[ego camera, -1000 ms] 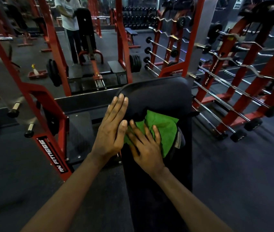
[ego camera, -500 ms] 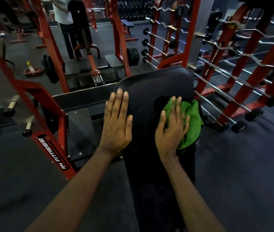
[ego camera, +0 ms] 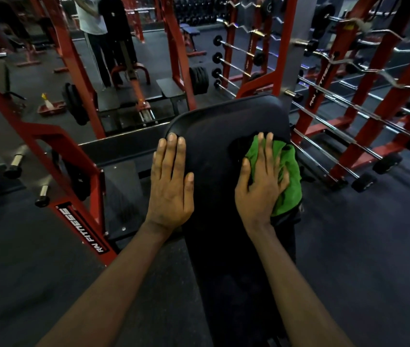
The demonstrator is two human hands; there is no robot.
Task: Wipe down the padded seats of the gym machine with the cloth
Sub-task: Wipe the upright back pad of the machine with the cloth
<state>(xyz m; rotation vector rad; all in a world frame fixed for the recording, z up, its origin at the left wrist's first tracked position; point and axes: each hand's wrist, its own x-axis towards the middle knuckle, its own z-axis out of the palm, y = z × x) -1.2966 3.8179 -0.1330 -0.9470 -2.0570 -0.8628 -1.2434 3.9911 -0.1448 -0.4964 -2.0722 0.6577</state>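
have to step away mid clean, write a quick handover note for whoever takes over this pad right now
Left hand: flat, fingers straight, resting on the left edge of the black padded seat, steadying it.
Right hand: spread over the green cloth, pressing it against the pad's right side near the upper end.
Done: wiping is under way, but no wipe marks show, so the covered area cannot be told.
Left: probably the middle, the strip under the left hand and the lower length of the pad, then any other pads on the machine.
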